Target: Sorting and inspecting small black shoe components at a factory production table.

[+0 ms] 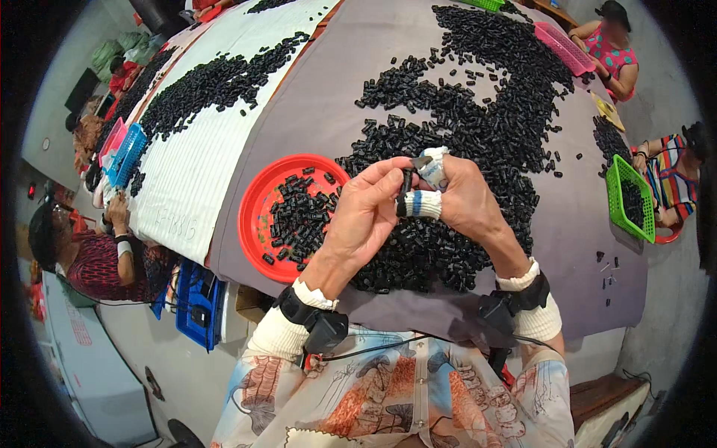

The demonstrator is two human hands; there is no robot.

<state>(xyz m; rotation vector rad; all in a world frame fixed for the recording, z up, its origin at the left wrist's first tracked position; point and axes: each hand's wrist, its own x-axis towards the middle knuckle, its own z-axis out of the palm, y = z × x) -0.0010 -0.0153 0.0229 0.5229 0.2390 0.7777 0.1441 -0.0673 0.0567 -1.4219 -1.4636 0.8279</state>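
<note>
My left hand [362, 205] pinches a small black cylindrical piece [407, 181] between thumb and fingers, above the front of a large heap of similar black pieces [448, 257]. Close against it, my right hand [472, 198] has white, blue-striped wraps [423, 204] on its thumb and a finger. A small grey blade-like tip [421, 160] shows at its fingertips, touching or nearly touching the piece; the rest of that tool is hidden. To the left of my hands sits a round red tray [254, 196] partly filled with black pieces.
Grey cloth covers my table [284, 127]; white cloth [183, 190] covers the left one, with more black heaps. Co-workers sit around, with a green basket [614, 196], a pink basket [560, 46] and a blue basket [128, 155]. A blue crate [200, 313] stands below the table's left edge.
</note>
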